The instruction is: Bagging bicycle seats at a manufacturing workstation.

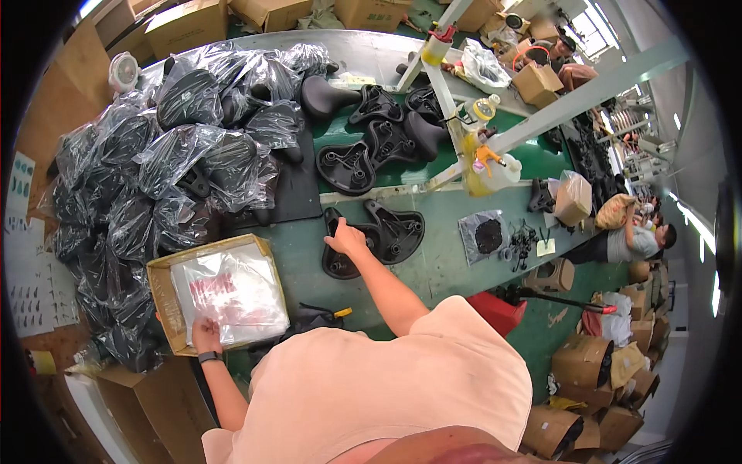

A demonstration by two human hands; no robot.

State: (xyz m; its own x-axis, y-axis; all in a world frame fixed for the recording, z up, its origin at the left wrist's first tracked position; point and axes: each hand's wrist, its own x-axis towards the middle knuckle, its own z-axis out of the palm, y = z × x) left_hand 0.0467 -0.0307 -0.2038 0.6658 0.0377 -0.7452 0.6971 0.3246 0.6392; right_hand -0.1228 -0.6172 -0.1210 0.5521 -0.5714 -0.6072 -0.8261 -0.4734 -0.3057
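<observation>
Gripping an upturned bicycle saddle (338, 264), likely stiff and light, right fingers (332, 241) clamp its handy rim; beneath left fingers (205, 325), closure unclear, lie slippery-looking plastic bags (241, 288).

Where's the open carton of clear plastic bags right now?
Head view, left of centre, below mid-height: the open carton sits by the near edge of the plastic-wrapped saddles, with the left hand at the clear bags inside.
</observation>
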